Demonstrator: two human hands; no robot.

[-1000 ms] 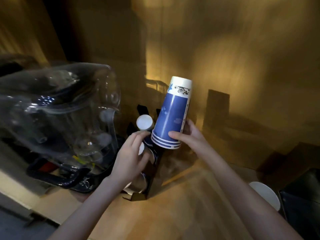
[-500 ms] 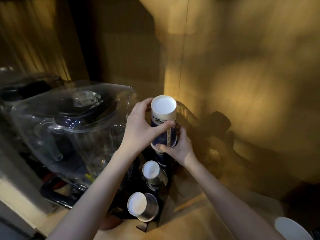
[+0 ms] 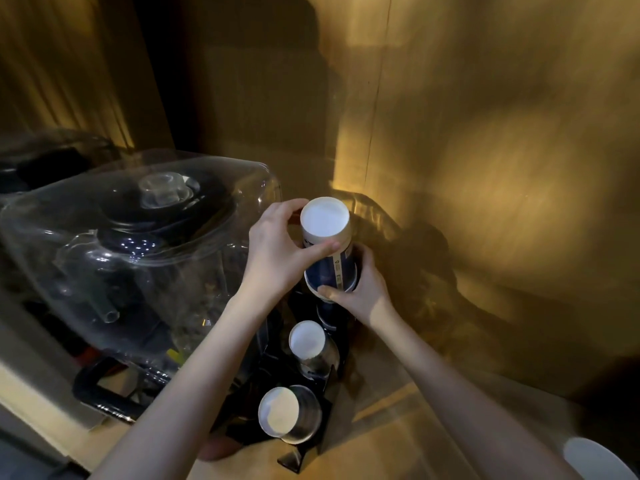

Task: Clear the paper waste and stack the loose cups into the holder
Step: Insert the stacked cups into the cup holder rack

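Observation:
A stack of blue paper cups stands upside down, white base up, over the rear slot of the black cup holder. My left hand grips the stack near its top. My right hand grips its lower rim from the right. Two more cup stacks sit in the holder's metal tubes: a middle stack and a front stack, both showing white bases.
A large clear plastic blender cover with a black handle fills the left, close to my left arm. A wood-panel wall stands behind. A white round object lies at the lower right corner of the wooden counter.
The cup stack went from tilted in my right hand alone to upright over the rear holder slot, and my left hand moved up to grip its top.

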